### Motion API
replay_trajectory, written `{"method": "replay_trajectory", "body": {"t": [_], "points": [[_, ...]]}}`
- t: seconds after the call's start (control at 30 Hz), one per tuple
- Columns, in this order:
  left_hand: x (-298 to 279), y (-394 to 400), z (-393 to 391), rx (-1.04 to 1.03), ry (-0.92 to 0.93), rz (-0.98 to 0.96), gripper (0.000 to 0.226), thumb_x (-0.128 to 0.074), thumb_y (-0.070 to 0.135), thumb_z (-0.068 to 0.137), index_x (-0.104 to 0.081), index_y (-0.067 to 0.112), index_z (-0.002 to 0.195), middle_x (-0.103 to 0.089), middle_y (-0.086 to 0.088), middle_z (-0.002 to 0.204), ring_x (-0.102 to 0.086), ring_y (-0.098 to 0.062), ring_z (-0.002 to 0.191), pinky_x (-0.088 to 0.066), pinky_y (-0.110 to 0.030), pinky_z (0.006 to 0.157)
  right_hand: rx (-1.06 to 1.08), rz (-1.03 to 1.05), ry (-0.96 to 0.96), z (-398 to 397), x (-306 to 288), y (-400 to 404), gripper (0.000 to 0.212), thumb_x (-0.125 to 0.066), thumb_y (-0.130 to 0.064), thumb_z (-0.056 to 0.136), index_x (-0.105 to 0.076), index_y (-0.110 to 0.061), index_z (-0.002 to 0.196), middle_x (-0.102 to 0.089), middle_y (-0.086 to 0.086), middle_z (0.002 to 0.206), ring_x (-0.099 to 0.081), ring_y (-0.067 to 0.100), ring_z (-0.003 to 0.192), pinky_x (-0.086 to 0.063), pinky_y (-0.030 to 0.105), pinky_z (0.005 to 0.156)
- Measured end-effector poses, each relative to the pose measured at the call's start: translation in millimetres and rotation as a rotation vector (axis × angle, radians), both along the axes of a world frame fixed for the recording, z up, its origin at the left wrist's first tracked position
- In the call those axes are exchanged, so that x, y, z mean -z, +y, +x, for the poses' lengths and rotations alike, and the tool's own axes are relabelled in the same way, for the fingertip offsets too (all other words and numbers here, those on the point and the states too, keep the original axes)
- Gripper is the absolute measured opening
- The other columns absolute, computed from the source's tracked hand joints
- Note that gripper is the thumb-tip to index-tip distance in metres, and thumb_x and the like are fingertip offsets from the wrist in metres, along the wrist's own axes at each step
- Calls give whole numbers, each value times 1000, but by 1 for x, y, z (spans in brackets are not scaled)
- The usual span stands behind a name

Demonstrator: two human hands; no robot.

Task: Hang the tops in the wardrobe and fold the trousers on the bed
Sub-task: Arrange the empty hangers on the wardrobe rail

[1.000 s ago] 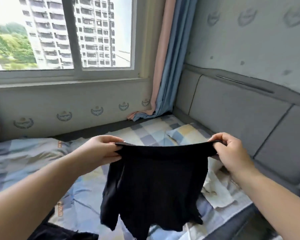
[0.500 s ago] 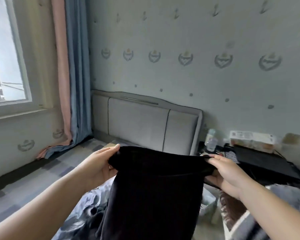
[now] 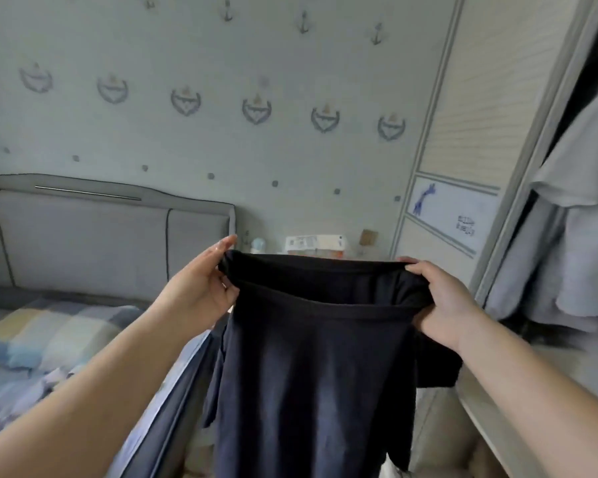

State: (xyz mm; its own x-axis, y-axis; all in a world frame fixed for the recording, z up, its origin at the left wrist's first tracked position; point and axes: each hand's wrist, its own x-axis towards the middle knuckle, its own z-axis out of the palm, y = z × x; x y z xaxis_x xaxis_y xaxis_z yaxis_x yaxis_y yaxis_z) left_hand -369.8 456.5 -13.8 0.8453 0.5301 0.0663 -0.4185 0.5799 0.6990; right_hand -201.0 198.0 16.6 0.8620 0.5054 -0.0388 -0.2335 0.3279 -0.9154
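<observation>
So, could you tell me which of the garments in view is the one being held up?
The black top, gripped at its upper edge by the left hand and right hand; the pale grey garments hang in the wardrobe.

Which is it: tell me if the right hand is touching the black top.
Touching. The head view shows the right hand with its fingers curled over the top edge of the black top, gripping it.

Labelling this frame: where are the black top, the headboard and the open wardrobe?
black top (image 3: 311, 367): head view, front panel.
headboard (image 3: 83, 243): head view, left cushion.
wardrobe (image 3: 546, 139): head view, door frame.
</observation>
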Motion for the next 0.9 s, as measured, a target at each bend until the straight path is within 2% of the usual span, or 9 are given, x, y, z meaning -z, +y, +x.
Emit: {"method": "replay_trajectory", "body": {"t": [0.17, 0.37, 0.47, 0.6, 0.67, 0.73, 0.8, 0.9], "points": [[-3, -74, 93, 132, -32, 60, 18, -49, 17, 95, -66, 22, 98, -67, 7, 73, -63, -5, 57, -53, -18, 51, 132, 20, -79, 65, -9, -94, 42, -48, -9, 92, -73, -20, 61, -69, 4, 68, -67, 16, 58, -54, 26, 53], [-15, -140, 202, 327, -72, 101, 17, -61, 14, 79, -75, 22, 82, -69, 5, 75, -62, -7, 58, -55, -21, 56, 367, -25, -130, 131, -29, -173, 38, -47, -11, 92, -73, -20, 66, -69, 6, 76, -64, 21, 74, -50, 37, 78], [-25, -166, 260, 417, -96, 106, 18, -60, 12, 80, -77, 19, 82, -70, 2, 77, -67, -9, 63, -56, -23, 57, 501, -57, -184, 159, -45, -203, 39, -48, -11, 93, -75, -21, 67, -72, 4, 76, -67, 19, 74, -53, 34, 73], [-42, -194, 339, 546, -129, 121, 21, -56, 9, 91, -75, 16, 89, -72, 0, 82, -70, -12, 70, -57, -25, 63, 671, -61, -252, 194, -68, -235, 30, -46, -10, 94, -71, -18, 79, -70, 6, 83, -65, 19, 77, -49, 35, 75], [-52, -205, 377, 633, -156, 146, 21, -56, 10, 92, -75, 17, 88, -70, 0, 83, -69, -12, 71, -58, -25, 66, 756, -73, -275, 206, -80, -247, 30, -45, -9, 94, -71, -19, 80, -70, 5, 81, -65, 17, 73, -50, 32, 69], [-64, -217, 409, 700, -174, 162, 16, -57, 11, 91, -71, 17, 94, -69, 1, 84, -67, -11, 71, -58, -24, 69, 828, -95, -278, 217, -88, -259, 29, -45, -8, 94, -70, -18, 84, -70, 3, 78, -65, 16, 70, -49, 30, 65], [-76, -232, 445, 777, -191, 166, 14, -56, 11, 92, -67, 17, 98, -69, 0, 83, -68, -11, 71, -58, -24, 66, 913, -112, -298, 228, -98, -272, 27, -45, -7, 93, -70, -16, 88, -69, 4, 81, -64, 15, 71, -50, 31, 67], [-90, -259, 488, 857, -238, 179, 15, -54, 10, 93, -66, 15, 100, -71, 1, 83, -68, -10, 71, -57, -23, 64, 1035, -175, -335, 237, -109, -291, 25, -46, -5, 92, -70, -14, 90, -68, 5, 84, -63, 15, 73, -51, 28, 61]]}}
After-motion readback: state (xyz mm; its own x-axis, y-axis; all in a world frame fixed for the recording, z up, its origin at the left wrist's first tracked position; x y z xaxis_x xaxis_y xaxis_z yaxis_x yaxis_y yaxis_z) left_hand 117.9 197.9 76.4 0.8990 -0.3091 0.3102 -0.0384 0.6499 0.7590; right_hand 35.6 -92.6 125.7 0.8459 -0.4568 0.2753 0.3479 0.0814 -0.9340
